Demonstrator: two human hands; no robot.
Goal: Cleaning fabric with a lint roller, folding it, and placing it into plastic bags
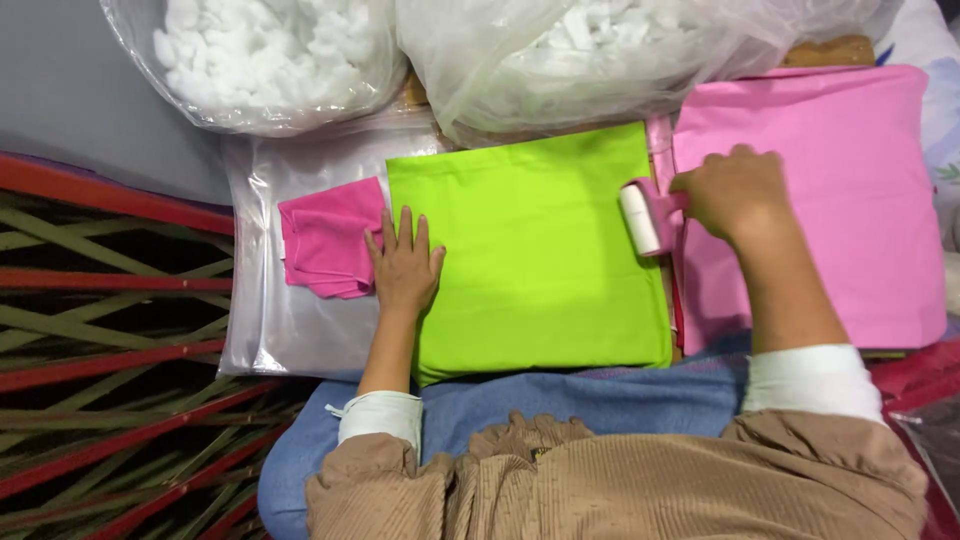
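A lime green cloth square [535,250] lies flat in front of me. My left hand [405,262] rests palm down, fingers spread, on its left edge. Gripped by its pink handle in my right hand [735,190] is a lint roller [642,217], whose white roll touches the green cloth's right edge. Next to my left hand, a small folded hot-pink cloth [328,238] lies on a clear plastic sheet [290,320]. A larger light pink cloth [850,200] lies under my right hand.
Two clear plastic bags of white stuffing stand at the back, one on the left [265,55] and one in the middle [590,55]. A red and green striped woven mat [110,350] covers the left. My lap in blue denim [600,400] is below the cloth.
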